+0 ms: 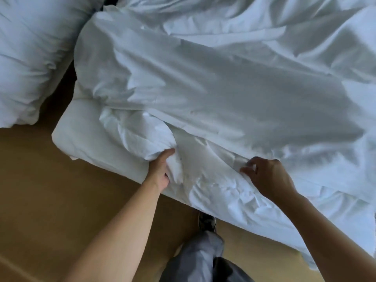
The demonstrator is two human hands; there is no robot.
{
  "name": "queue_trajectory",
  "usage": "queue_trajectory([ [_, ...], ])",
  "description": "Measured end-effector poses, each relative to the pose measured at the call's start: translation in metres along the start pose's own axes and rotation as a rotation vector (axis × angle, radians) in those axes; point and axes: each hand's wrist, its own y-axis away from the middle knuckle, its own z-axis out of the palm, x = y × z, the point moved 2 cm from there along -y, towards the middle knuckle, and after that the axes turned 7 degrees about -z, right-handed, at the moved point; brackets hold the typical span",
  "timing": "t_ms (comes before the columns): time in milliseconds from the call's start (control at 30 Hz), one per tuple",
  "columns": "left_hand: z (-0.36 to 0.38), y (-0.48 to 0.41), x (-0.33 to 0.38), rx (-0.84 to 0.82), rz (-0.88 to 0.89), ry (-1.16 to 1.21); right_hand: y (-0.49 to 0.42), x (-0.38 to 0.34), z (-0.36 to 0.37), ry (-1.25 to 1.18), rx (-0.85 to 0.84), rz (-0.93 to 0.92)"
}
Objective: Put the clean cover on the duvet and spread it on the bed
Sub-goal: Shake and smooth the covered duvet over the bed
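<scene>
Duvet cover (223, 88), one rumpled white piece, lies across the single bed (81, 135); left hand (160, 169) grips a bunched corner, right hand (266, 176) pinches its near edge.

The person wore loose grey trousers (200, 259), bunched above a dark shoe (206, 221) mottled with paler patches. Both forearms (114, 231) were bare along their visible length, and the left hand (160, 169) and right hand (267, 177) likewise.
</scene>
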Motion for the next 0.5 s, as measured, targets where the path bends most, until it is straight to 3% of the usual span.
queue_trajectory([
  [133, 0.025, -0.001, 0.008, -0.022, -0.095, -0.106, -0.031, -0.032, 0.019, 0.219, 0.217, -0.001],
  [267, 0.026, -0.003, 0.019, -0.083, -0.113, -0.192, -0.061, -0.056, 0.036, 0.138, -0.039, 0.199],
  [333, 0.028, -0.005, 0.026, -0.141, -0.093, -0.245, -0.049, -0.070, 0.038, 0.043, 0.112, 0.159],
  [433, 0.046, -0.005, 0.047, -0.184, -0.044, -0.282, -0.014, -0.101, 0.029, 0.025, 0.504, 0.004],
  [500, 0.065, -0.012, 0.068, -0.219, 0.009, -0.312, 0.002, -0.109, 0.033, 0.061, 0.503, -0.074],
])
